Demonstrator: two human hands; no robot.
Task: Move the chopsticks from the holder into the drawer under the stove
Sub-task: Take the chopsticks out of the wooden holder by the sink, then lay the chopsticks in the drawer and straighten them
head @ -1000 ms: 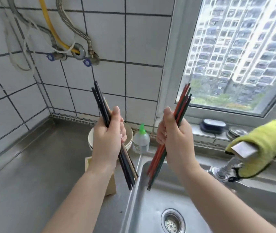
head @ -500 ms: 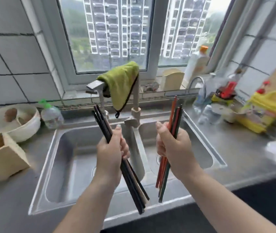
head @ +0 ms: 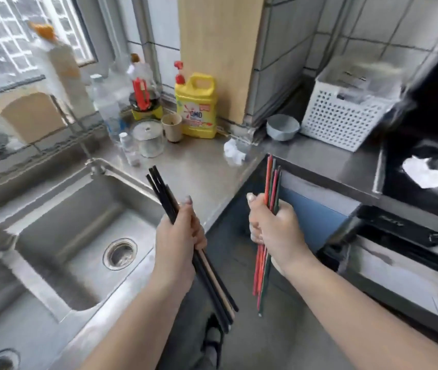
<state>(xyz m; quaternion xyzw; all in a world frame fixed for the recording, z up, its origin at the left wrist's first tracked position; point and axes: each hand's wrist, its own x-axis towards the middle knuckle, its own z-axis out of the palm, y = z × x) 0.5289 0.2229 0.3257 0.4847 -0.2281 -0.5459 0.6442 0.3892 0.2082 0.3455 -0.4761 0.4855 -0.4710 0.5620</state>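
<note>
My left hand (head: 180, 236) is closed around a bundle of black chopsticks (head: 163, 193) with one pale stick among them, held upright over the edge of the sink. Another bundle, the red and green chopsticks (head: 272, 180), is gripped in my right hand (head: 273, 231), held over the gap in front of the counter corner. The black stove (head: 431, 156) lies at the right edge, and below it a dark front with a pale drawer front (head: 399, 271) shows, blurred. The chopstick holder is out of view.
A steel double sink (head: 84, 236) fills the lower left. On the counter behind stand a yellow detergent jug (head: 197, 108), a glass jar (head: 149, 140), bottles, a grey bowl (head: 283, 126) and a white perforated basket (head: 343, 116). A wooden board (head: 217, 49) leans on the wall.
The view has swung right, from the tiled wall and holder, past the faucet, to the counter corner and stove. Both hands keep the same grip on their bundles.
</note>
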